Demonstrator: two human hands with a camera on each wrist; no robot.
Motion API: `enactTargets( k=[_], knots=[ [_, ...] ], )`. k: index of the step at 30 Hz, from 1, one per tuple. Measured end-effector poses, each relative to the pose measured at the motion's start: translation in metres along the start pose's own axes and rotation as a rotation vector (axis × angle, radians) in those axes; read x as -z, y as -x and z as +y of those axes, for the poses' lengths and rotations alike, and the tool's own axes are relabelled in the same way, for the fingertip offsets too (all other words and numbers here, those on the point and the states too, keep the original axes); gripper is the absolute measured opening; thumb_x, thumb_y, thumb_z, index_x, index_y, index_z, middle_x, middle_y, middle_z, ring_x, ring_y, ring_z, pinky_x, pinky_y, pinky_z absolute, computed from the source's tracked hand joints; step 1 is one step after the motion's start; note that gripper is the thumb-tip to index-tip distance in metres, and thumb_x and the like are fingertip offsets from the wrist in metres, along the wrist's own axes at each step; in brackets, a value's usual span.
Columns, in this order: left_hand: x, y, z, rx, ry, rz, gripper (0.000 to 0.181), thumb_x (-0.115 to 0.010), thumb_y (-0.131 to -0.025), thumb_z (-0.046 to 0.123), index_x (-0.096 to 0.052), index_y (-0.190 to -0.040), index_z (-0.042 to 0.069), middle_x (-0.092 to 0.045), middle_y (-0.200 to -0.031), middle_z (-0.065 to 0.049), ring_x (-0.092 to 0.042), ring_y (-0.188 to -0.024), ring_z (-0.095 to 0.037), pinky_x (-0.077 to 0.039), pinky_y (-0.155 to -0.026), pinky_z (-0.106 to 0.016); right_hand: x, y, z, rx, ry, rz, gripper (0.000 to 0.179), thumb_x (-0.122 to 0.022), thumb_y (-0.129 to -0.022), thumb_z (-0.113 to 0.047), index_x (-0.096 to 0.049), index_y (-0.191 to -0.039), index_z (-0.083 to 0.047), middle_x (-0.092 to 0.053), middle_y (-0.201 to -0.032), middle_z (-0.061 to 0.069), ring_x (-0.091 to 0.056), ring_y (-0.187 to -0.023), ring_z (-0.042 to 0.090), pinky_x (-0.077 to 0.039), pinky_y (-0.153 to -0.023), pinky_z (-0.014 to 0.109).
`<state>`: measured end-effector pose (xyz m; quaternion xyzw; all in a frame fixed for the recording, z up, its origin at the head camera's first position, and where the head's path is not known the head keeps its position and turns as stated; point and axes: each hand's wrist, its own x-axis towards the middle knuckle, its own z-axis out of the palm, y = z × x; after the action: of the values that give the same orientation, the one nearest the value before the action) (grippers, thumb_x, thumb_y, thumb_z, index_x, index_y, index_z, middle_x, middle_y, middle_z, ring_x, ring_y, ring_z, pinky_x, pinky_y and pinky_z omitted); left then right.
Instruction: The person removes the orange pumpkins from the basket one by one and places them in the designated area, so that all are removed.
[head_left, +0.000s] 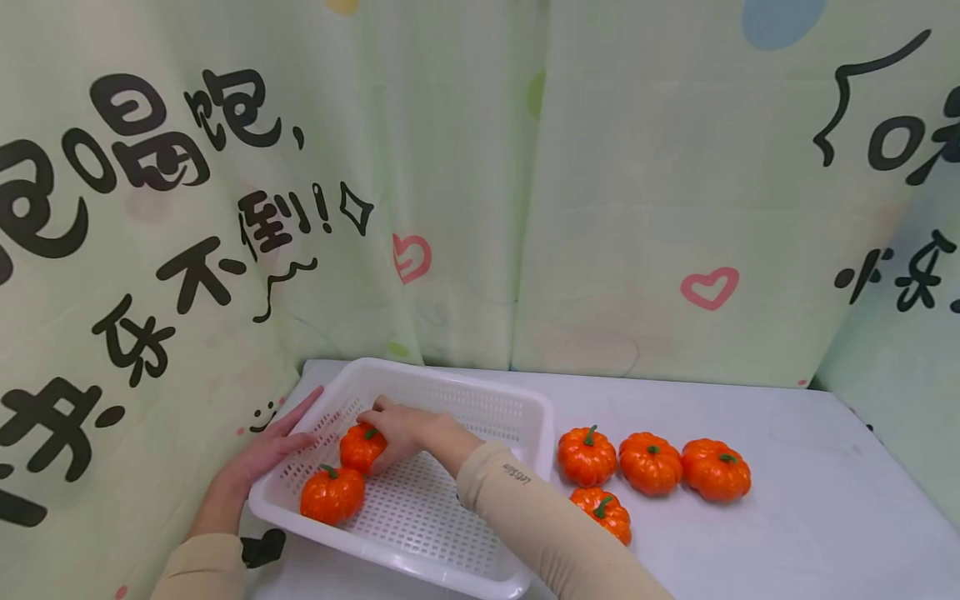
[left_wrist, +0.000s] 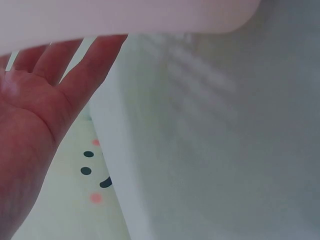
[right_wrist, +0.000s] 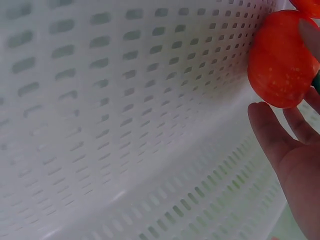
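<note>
A white perforated plastic basket [head_left: 431, 558] stands tilted in angle on the table. Inside it, my right hand [head_left: 405, 429] holds a small orange pumpkin [head_left: 360, 448] with a green stem, thumb and fingers around its sides; the right wrist view shows fingertips against the pumpkin [right_wrist: 280, 60]. A second pumpkin [head_left: 332, 496] sits beside it in the basket's near left corner. At the basket's left side rests my left hand [head_left: 258, 458], its thumb over the rim and its fingers straight along the outside. In the left wrist view the basket [left_wrist: 125, 17] hides the fingertips.
Right of the basket, three pumpkins stand in a row: one near the basket [head_left: 587, 458], a middle one [head_left: 649, 467] and a right one [head_left: 716, 472]. Another pumpkin [head_left: 603, 512] is partly covered by my right sleeve. A printed curtain [head_left: 600, 208] encloses the white table [head_left: 810, 500].
</note>
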<state>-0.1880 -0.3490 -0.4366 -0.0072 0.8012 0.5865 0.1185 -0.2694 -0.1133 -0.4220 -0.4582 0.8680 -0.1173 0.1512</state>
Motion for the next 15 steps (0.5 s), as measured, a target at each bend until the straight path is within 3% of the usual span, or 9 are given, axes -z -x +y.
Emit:
enactTargets(
  k=[7, 15],
  knots=[
    [-0.0007, 0.0006, -0.0003, 0.004, 0.021, 0.001, 0.077, -0.054, -0.1, 0.017, -0.011, -0.163, 0.029, -0.018, -0.163, -0.026, -0.049, -0.13, -0.042, -0.058, -0.085, -0.044, -0.0014, -0.0025, 0.0011, 0.032, -0.037, 0.005, 0.066, -0.081, -0.086, -0.027, -0.05, -0.14, -0.007, -0.053, -0.136, 0.003, -0.053, -0.118, 0.012, -0.04, -0.103, 0.018],
    [0.0, 0.0007, 0.0, -0.013, 0.016, -0.017, 0.076, -0.054, -0.102, 0.018, -0.01, -0.163, 0.028, -0.014, -0.164, -0.025, -0.046, -0.132, -0.044, -0.058, -0.086, -0.043, 0.0003, -0.0008, 0.0031, 0.005, -0.017, -0.049, 0.072, -0.081, -0.084, -0.032, -0.05, -0.147, -0.015, -0.048, -0.127, 0.002, -0.052, -0.112, 0.012, -0.045, -0.097, 0.02]
  ],
)
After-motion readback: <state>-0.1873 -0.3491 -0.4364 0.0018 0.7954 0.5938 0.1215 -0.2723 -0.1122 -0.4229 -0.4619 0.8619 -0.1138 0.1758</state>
